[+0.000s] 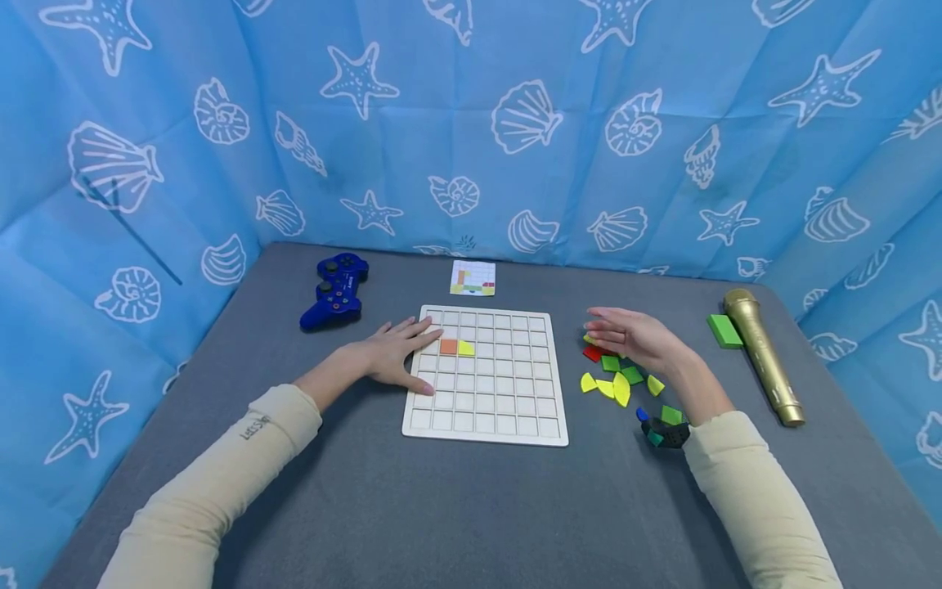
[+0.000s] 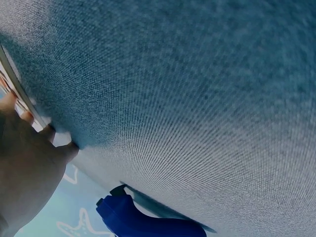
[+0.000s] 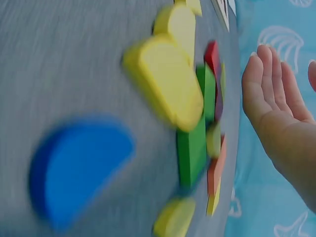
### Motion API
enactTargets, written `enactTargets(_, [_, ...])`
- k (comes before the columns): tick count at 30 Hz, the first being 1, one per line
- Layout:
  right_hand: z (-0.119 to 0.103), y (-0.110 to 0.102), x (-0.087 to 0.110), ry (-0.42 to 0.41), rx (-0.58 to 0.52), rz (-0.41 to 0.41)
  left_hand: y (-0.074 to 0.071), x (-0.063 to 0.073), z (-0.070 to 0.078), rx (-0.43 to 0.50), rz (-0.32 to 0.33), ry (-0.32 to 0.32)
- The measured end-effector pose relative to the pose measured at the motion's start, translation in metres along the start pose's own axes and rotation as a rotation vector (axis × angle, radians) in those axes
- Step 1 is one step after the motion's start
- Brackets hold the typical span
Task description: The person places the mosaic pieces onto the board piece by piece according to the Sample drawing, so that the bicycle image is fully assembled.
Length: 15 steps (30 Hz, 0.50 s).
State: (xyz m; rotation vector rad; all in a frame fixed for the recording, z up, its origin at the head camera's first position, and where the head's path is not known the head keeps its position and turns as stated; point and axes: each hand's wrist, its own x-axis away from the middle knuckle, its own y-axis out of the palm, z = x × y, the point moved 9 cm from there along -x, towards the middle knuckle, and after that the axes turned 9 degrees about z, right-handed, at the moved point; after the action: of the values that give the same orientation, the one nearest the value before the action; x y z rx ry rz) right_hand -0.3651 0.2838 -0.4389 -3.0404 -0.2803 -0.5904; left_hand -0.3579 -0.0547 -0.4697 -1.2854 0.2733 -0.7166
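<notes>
My left hand (image 1: pixel 397 353) rests with spread fingers on the left edge of a white wooden grid board (image 1: pixel 508 380). An orange square tile (image 1: pixel 449 348) and a yellow tile (image 1: pixel 466 348) with one slanted side lie next to each other in the grid, just right of its fingers. Over a loose group of coloured pieces, my right hand (image 1: pixel 639 337) hovers with straight fingers and holds nothing. Beneath and in front of it are a red piece (image 1: pixel 592 353), a green square (image 1: pixel 610 362) and several yellow curved pieces (image 1: pixel 621 389). A blue half-round piece (image 3: pixel 81 170) lies nearest the right wrist camera.
A small card with a coloured grid pattern (image 1: pixel 473 278) lies behind the board. At the back left is a blue game controller (image 1: pixel 338 290). A gold microphone (image 1: pixel 765 360) and a green block (image 1: pixel 724 331) lie on the right. A blue curtain (image 1: pixel 412 147) borders the grey table.
</notes>
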Motion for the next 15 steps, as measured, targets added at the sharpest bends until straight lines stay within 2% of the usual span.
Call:
enactTargets(4, [0.001, -0.019, 0.006, -0.043, -0.002, 0.007, -0.001, 0.001, 0.001, 0.003, -0.008, 0.002])
enactTargets(10, [0.006, -0.045, 0.014, -0.066, -0.012, 0.077, -0.002, 0.002, 0.001, -0.008, -0.011, -0.006])
enactTargets(15, [0.011, -0.062, 0.021, -0.065, 0.057, 0.15, -0.003, 0.002, 0.003, -0.005, 0.0, 0.01])
